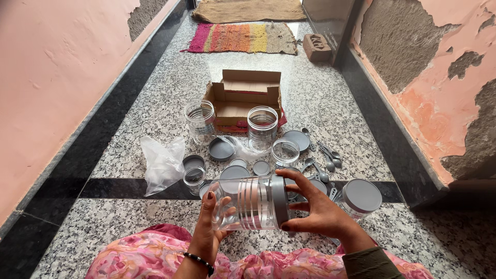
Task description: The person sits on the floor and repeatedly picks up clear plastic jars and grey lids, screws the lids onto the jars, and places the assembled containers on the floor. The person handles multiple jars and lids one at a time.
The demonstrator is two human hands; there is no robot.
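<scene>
- Your clear jar has a grey lid and pale ribbed bands.
- The floor is speckled grey granite (with a black strip across it).
- The box is brown cardboard.
- The rug is striped pink, orange, yellow.
- Your garment is a pink floral print.

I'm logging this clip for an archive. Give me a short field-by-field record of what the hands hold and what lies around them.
setting: speckled stone floor between pink walls
left hand: supports the base end of a clear plastic jar held on its side
right hand: fingers wrapped around the jar's grey lid
ahead: open cardboard box, several open clear jars, loose grey lids, grey spoons
left of the jars: crumpled clear plastic bag
right: lidded jar standing on the floor
far end: striped mat
</scene>
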